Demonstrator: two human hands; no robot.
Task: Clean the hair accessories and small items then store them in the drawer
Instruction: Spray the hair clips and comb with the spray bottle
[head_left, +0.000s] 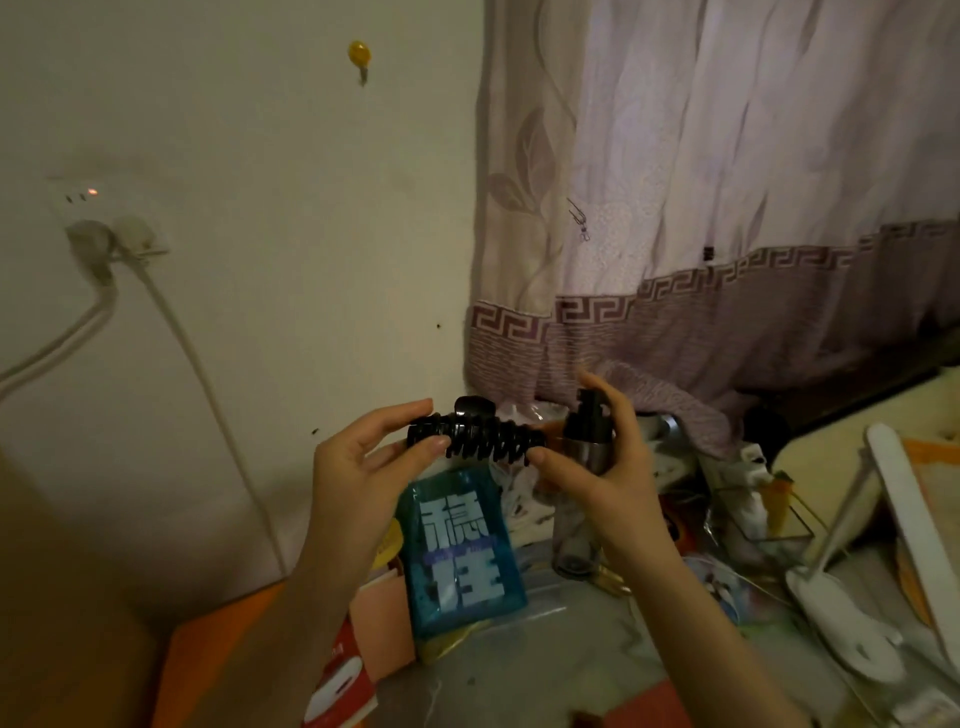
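Black claw clip (475, 435) up in the air above the cluttered tabletop (545, 654), long axis lying left-right, teeth pointing down. Left hand (363, 467) pinches its left end with curled fingers; right hand (608, 467) grips a spray bottle (587, 431), thumb touching the clip's right end.

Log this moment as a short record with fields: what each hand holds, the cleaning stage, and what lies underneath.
left hand: left hand pinches one end of the black plastic claw hair clip
right hand: right hand grips the dark spray bottle with a silver body, index finger raised over its nozzle, thumb at the clip's other end
stage: clip held up beside the nozzle, no drawer in view
underneath: blue packet with large white characters on the cluttered table
background: white wall, patterned lilac curtain
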